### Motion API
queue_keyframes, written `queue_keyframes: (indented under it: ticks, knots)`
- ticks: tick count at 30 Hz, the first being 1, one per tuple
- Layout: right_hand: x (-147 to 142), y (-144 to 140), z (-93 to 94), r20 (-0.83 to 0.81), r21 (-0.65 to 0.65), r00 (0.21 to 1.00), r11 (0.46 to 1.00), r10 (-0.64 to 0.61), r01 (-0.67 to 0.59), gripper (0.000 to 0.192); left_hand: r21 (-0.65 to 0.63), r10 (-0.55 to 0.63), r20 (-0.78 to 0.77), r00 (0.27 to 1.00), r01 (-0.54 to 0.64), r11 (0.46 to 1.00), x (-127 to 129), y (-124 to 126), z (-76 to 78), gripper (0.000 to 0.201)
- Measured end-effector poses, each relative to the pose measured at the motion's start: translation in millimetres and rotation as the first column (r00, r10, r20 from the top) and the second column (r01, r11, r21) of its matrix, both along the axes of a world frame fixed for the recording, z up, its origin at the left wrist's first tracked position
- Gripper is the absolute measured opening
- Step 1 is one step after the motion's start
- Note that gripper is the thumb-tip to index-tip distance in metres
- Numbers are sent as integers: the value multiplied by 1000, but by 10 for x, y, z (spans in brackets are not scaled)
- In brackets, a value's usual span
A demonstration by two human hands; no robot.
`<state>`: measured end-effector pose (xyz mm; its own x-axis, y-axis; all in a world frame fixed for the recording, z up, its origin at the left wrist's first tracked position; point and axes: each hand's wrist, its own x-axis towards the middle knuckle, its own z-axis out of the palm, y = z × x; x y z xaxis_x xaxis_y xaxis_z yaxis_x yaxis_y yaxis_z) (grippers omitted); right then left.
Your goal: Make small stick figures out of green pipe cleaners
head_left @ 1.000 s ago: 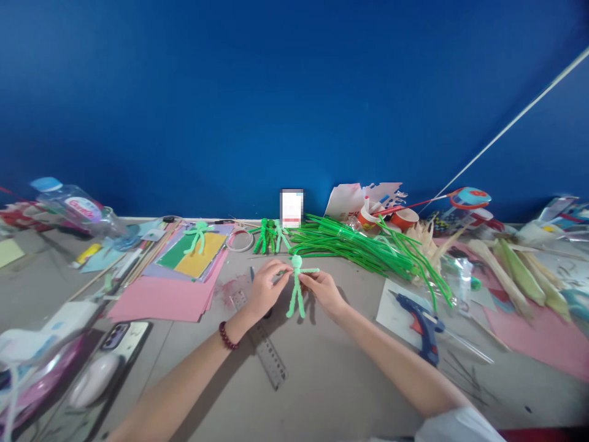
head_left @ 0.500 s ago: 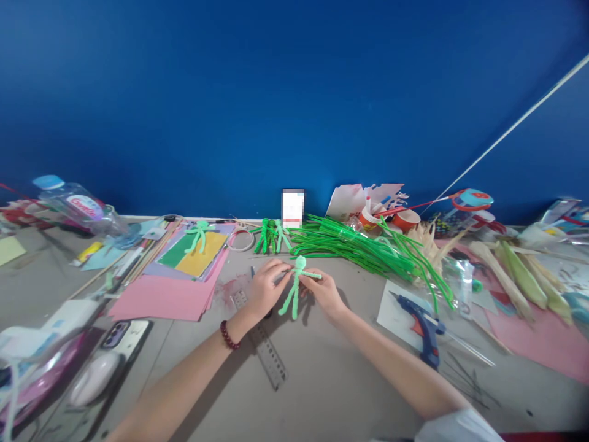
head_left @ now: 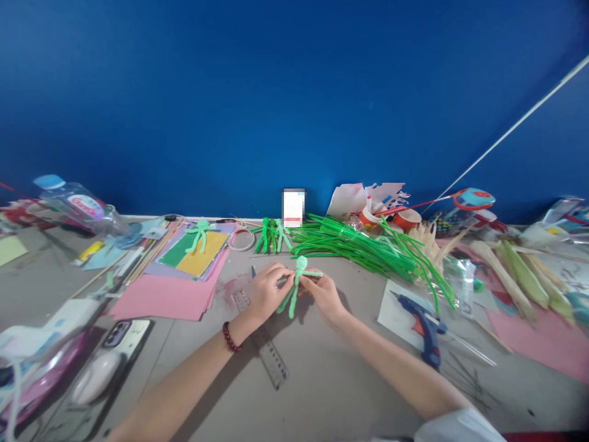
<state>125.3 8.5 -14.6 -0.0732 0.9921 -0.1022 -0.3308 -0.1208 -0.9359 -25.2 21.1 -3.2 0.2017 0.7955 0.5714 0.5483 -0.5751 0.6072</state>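
A light green pipe-cleaner figure [head_left: 294,287] with a round head, arms and two legs is held between my hands just above the grey table [head_left: 322,380]. My left hand [head_left: 267,290] pinches its left arm and body. My right hand [head_left: 324,293] grips its right arm. The figure tilts, with its legs swung toward my left hand. A clear ruler [head_left: 264,344] lies on the table under my left wrist, which wears a dark red bead bracelet.
A bundle of green pipe cleaners [head_left: 363,248] lies behind my right hand. Finished green figures [head_left: 272,235] stand at the back; another lies on coloured paper sheets [head_left: 184,270]. A blue glue gun [head_left: 421,319] rests right; a phone [head_left: 122,337] and mouse [head_left: 94,377] lie left.
The figure's legs have swung left and upward, from hanging straight down to a tilt. Both hands have closed in slightly around it.
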Motion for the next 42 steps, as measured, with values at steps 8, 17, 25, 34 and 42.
queue_keyframes:
  ticks: [8,17,25,34,42]
  knots:
    - [-62,-78,39,33,-29,994,994,-106,107,25,-240,86,181,980,-41,970,128,-40,-29,17]
    - [-28,3,9,44,56,990,990,-133,130,31,-590,122,436,892,181,787,94,9,-11,26]
    - [115,61,-13,300,222,943,972,-142,76,18,-712,171,549,818,350,609,44,79,13,24]
    - [192,62,90,595,505,751,860,-286,-72,15,-725,203,588,783,399,561,90,54,54,32]
    - [221,41,93,724,553,597,808,-346,-203,17,-666,49,561,827,415,620,122,12,147,34]
